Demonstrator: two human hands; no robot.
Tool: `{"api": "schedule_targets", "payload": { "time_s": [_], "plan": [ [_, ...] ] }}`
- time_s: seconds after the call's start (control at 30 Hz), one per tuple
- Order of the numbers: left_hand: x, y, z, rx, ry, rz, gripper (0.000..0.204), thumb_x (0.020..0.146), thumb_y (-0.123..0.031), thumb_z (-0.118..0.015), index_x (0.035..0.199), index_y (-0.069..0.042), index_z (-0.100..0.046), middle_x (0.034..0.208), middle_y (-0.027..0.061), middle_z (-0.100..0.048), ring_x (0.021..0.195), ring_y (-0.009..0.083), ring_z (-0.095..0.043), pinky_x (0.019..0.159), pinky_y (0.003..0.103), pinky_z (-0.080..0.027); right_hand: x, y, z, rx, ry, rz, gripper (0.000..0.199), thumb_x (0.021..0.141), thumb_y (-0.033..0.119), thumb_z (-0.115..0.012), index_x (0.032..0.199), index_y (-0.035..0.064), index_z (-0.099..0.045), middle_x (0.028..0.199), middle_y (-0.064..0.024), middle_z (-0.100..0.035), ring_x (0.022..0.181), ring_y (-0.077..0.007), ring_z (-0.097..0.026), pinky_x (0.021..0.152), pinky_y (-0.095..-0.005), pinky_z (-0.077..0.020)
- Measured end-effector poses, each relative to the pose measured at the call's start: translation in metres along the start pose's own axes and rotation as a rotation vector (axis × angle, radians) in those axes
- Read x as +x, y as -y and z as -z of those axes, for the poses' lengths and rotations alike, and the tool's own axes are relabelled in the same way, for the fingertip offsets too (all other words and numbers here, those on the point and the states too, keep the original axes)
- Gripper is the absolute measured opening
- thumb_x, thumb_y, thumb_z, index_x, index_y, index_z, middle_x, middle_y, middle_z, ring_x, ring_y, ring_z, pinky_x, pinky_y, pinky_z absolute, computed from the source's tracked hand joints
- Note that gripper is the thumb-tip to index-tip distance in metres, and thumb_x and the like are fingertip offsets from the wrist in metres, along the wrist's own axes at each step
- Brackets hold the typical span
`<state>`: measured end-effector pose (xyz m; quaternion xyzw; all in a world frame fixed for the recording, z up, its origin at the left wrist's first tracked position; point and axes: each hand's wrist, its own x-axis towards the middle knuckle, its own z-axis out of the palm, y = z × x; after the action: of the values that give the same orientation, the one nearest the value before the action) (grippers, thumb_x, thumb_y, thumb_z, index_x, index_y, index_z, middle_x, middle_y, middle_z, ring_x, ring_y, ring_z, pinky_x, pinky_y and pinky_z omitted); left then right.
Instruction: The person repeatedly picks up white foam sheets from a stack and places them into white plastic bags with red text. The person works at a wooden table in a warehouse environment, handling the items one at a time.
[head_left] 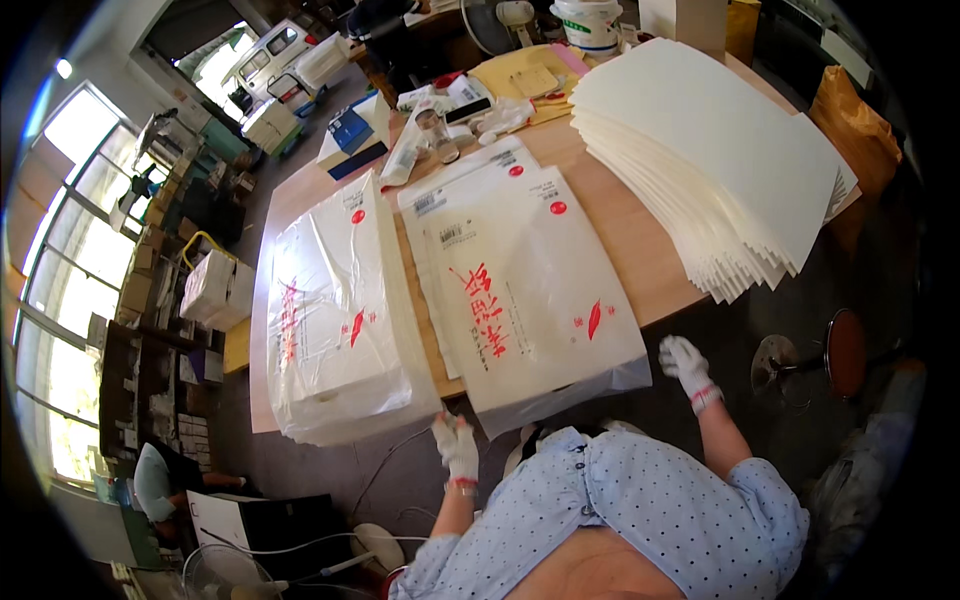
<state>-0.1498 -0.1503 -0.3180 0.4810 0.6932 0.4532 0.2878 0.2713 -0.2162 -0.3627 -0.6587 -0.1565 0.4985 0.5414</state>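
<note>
My left hand (456,449), in a white glove, is at the near right corner of a tall stack of printed plastic-wrapped packets (335,310). Its fingertips point up, slightly apart, and whether they touch the plastic I cannot tell. My right hand (685,370), gloved too, hovers off the table's near edge with loosely spread fingers and nothing in them. Between my hands lies a lower pile of white plastic bags (540,300) with red print, its near end hanging over the edge. Farther right, a fanned stack of white sheets (700,150) rests on the table.
The wooden table (640,240) also holds a glass jar (437,137), a blue box (349,130), yellow envelopes (520,75) and a white bucket (588,25). A brown paper bag (853,130) is at the right, a round stool (845,353) below it. Shelves line the left wall.
</note>
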Motion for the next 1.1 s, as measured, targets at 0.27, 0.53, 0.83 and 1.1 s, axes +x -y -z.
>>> {"api": "schedule_targets", "payload": {
  "time_s": [0.27, 0.53, 0.83, 1.1],
  "plan": [
    [0.071, 0.002, -0.002, 0.126, 0.542, 0.08, 0.026, 0.085, -0.026, -0.056, 0.098, -0.003, -0.054, 0.077, 0.0066, -0.058, 0.068, 0.0159, -0.055, 0.062, 0.032, -0.043, 0.02, -0.017, -0.055, -0.645, 0.138, 0.146, 0.023, 0.083, 0.027, -0.052, 0.093, 0.0072, -0.06, 0.088, -0.0093, -0.064, 0.081, -0.0206, -0.06, 0.074, -0.0331, -0.0473],
    [0.091, -0.16, 0.085, -0.935, 0.36, -0.491, 0.034, 0.082, -0.002, -0.058, 0.114, -0.003, -0.049, 0.081, 0.0011, -0.048, 0.063, 0.0072, -0.039, 0.053, 0.025, -0.035, -0.032, 0.011, -0.191, 0.336, 0.464, 0.236, 0.031, 0.083, 0.014, -0.056, 0.112, 0.0011, -0.051, 0.102, -0.0042, -0.057, 0.092, -0.0133, -0.054, 0.081, -0.028, -0.0441],
    [0.272, -0.029, 0.276, -0.857, -0.342, -0.239, 0.029, 0.087, -0.024, -0.049, 0.106, -0.003, -0.055, 0.096, 0.0045, -0.054, 0.088, 0.0198, -0.053, 0.079, 0.031, -0.045, -0.069, 0.057, -0.394, -0.068, 1.128, 0.109, 0.029, 0.09, 0.022, -0.052, 0.11, 0.0016, -0.056, 0.084, -0.007, -0.062, 0.068, -0.0134, -0.059, 0.06, -0.0286, -0.0513],
    [0.274, -0.023, 0.288, 0.735, -0.407, -0.027, 0.048, 0.085, -0.032, -0.052, 0.121, -0.002, -0.048, 0.116, 0.0222, -0.055, 0.106, 0.0382, -0.053, 0.087, 0.043, -0.041, -0.042, 0.051, -0.423, -0.562, 0.786, 0.36, 0.065, 0.087, 0.056, -0.047, 0.113, -0.0037, -0.048, 0.082, -0.014, -0.062, 0.07, -0.0199, -0.061, 0.066, -0.0317, -0.0485]
  ]
}}
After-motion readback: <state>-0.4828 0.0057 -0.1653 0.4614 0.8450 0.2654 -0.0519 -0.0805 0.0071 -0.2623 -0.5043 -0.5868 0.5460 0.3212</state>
